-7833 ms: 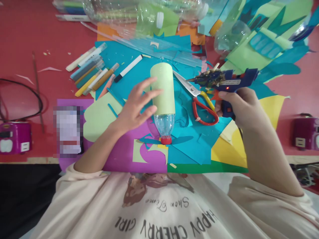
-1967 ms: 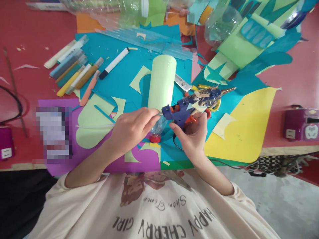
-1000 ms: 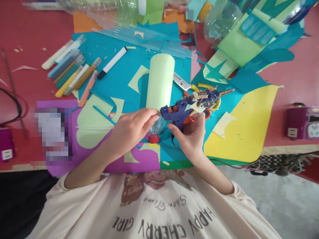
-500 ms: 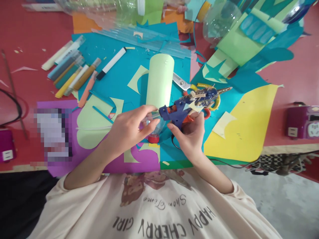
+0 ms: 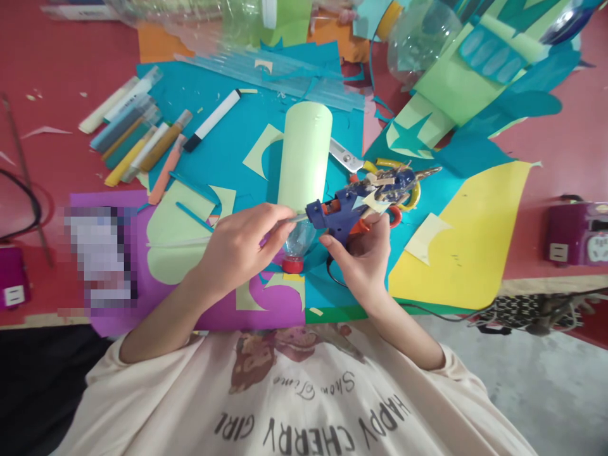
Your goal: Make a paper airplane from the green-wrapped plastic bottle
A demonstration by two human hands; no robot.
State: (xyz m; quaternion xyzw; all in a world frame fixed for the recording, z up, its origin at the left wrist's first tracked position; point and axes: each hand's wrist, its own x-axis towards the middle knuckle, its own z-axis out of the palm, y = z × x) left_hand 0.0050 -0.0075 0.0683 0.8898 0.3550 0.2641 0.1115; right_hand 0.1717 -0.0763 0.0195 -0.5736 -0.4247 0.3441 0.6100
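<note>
My right hand (image 5: 363, 253) is closed round the handle of a blue glue gun (image 5: 339, 212), whose nozzle points right and is crusted with glue and paper scraps. Between the thumb and fingers of my left hand (image 5: 249, 240) is a glue stick (image 5: 298, 218), its front end at the back opening of the gun. Beneath them lies a plastic bottle (image 5: 299, 237) with a red cap, wrapped in pale green paper. Scissors (image 5: 346, 155) with yellow and red handles lie partly hidden behind the gun.
Several markers (image 5: 137, 133) lie at the left, above a blurred phone-like object (image 5: 99, 253). Teal card (image 5: 213, 164) and yellow card (image 5: 475, 234) cover the table. A decorated green paper piece (image 5: 465, 88) and a clear bottle (image 5: 420, 41) stand at the back right.
My left hand has shifted slightly left, away from the gun, and more of the glue stick and the bottle neck shows. The gun has moved very slightly right.
</note>
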